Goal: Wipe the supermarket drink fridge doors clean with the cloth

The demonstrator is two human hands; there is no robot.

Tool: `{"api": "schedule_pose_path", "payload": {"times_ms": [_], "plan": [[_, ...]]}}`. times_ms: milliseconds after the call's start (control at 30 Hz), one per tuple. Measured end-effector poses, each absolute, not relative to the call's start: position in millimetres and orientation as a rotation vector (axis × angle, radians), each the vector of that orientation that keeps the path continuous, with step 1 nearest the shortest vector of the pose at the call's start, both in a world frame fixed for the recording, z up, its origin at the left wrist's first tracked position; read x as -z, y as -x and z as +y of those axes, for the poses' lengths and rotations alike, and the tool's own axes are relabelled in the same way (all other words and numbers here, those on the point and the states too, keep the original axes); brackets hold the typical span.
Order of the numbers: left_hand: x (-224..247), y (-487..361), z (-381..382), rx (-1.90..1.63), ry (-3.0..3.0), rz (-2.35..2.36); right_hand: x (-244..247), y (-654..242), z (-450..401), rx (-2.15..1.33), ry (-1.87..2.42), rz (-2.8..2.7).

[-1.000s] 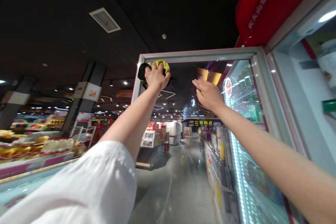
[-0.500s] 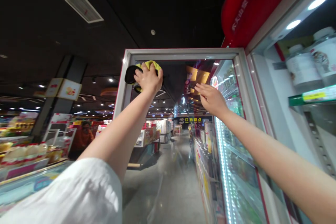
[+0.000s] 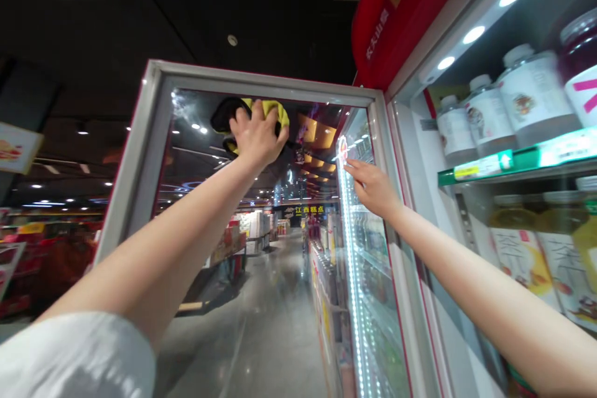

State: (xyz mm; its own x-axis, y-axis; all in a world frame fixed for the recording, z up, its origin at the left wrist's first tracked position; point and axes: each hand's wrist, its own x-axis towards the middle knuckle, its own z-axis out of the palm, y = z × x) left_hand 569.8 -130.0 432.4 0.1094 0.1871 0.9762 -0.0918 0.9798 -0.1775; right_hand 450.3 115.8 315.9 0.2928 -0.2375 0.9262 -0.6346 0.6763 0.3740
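My left hand [image 3: 255, 135] is spread over a yellow cloth [image 3: 276, 111], pressing it against the upper part of a glass door [image 3: 149, 137] that stands open. A black patch shows beside the cloth; whether it is part of it or a reflection, I cannot tell. Lower and to the right, my right hand [image 3: 377, 188] is raised near the glass on the hinge side. Its index finger stretches forward and the other fingers bend loosely, with nothing visible in them. Whether its fingertips touch the glass is unclear. A whitish smear [image 3: 186, 106] shows at the pane's upper left corner.
On the right, a lit cooler holds white-labelled bottles [image 3: 487, 112] on a green-edged shelf [image 3: 448, 178], with tea bottles [image 3: 522, 249] below. A red header [image 3: 373, 25] juts out above. Through the glass, an aisle floor [image 3: 261, 336] runs between displays.
My view has swung right, bringing more of the cooler shelves in. My left hand has slid the cloth rightward across the glass, away from the frame's left side. My right hand's fingers are more bent.
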Motion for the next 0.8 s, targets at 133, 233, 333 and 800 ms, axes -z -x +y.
{"api": "schedule_pose_path", "payload": {"times_ms": [133,233,333,800], "plan": [[-449.4,-546.1,-75.1,-0.206,0.157,-1.440,-321.8,-446.4,129.7,-0.384,-0.777,-1.305],[-424.9,-528.9,-48.5,-0.528,0.464,-1.531,-319.9,-443.9,139.5,-0.430,-0.759,-1.297],[-408.3,-522.3,-43.5,-0.724,0.642,-1.539,-317.9,-442.4,149.8,-0.489,-0.727,-1.279],[-451.8,-481.5,52.9,-0.401,0.535,-1.493,-315.8,-454.4,192.4,-0.842,-0.525,-1.142]]}}
